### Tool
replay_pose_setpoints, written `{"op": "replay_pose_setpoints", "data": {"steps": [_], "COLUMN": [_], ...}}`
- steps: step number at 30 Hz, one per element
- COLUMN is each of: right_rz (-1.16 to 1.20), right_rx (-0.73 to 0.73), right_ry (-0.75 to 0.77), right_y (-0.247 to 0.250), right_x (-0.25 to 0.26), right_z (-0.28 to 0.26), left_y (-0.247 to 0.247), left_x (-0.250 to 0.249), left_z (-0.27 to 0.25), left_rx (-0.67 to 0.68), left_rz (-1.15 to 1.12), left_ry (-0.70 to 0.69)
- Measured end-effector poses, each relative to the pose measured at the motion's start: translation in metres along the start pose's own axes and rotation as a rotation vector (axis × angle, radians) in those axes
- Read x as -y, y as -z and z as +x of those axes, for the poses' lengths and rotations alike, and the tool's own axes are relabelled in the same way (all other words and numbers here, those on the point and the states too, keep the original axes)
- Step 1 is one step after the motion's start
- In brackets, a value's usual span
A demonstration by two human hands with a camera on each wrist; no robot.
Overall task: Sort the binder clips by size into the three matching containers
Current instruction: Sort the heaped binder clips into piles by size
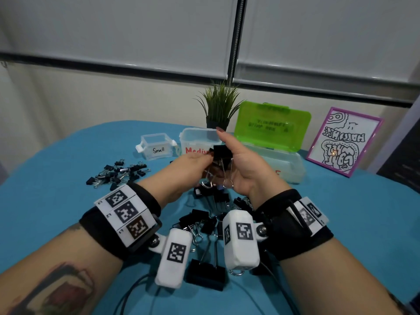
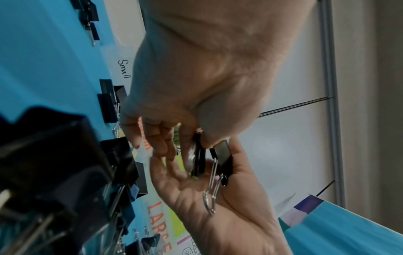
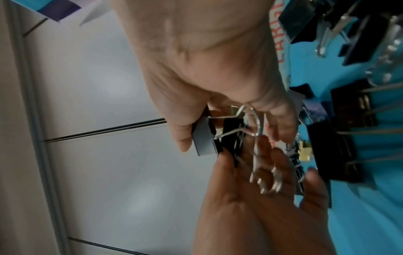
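Observation:
Both hands are raised together over the blue table. My right hand (image 1: 236,155) (image 3: 196,138) holds a large black binder clip (image 1: 222,153) (image 2: 222,153) between thumb and fingers, its wire handles (image 1: 228,178) hanging down over the palm. My left hand (image 1: 200,159) (image 2: 196,143) pinches another black clip (image 2: 197,160) right beside it, touching the right hand's fingers. Behind stand the clear "Small" box (image 1: 156,146), the "Medium" tub (image 1: 195,142) and the "Large" box with a green lid (image 1: 272,123). Small clips (image 1: 118,173) lie in a heap at the left, and bigger clips (image 1: 209,214) lie under my wrists.
A potted grass plant (image 1: 220,105) stands behind the tubs. A framed drawing (image 1: 343,142) leans at the back right. One big clip (image 1: 205,276) lies close to my body between the wrist cameras, with black cables (image 1: 136,289) trailing over the cloth.

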State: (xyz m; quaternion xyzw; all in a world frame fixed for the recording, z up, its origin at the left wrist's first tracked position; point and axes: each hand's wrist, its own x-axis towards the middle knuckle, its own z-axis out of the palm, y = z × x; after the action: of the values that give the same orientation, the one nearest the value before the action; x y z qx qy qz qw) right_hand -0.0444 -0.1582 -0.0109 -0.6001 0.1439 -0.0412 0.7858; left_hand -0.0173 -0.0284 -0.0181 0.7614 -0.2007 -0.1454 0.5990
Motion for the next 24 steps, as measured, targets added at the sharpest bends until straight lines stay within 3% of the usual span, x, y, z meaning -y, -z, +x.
{"op": "replay_pose_setpoints", "data": {"steps": [5,10,15,18,24], "right_rz": [0.113,0.157,0.357,0.449,0.215], "right_rx": [0.061,-0.077,-0.144,-0.12,-0.03], "right_ry": [-0.048,-0.068,-0.061,-0.069,-0.088], "right_y": [0.002,0.017,0.029,0.033,0.029], "right_x": [-0.004,-0.002,0.002,0.004,0.001], "right_z": [0.003,0.01,0.016,0.018,0.013], "left_y": [0.002,0.007,0.02,0.02,0.023], "left_x": [-0.004,0.002,0.012,0.012,0.015], "left_z": [-0.001,0.005,0.004,0.004,0.009], "left_rx": [0.073,0.097,0.263,0.272,0.197], "left_rz": [0.118,0.233,0.72,0.753,0.769], "left_ry": [-0.024,0.003,0.038,0.003,0.0]}}
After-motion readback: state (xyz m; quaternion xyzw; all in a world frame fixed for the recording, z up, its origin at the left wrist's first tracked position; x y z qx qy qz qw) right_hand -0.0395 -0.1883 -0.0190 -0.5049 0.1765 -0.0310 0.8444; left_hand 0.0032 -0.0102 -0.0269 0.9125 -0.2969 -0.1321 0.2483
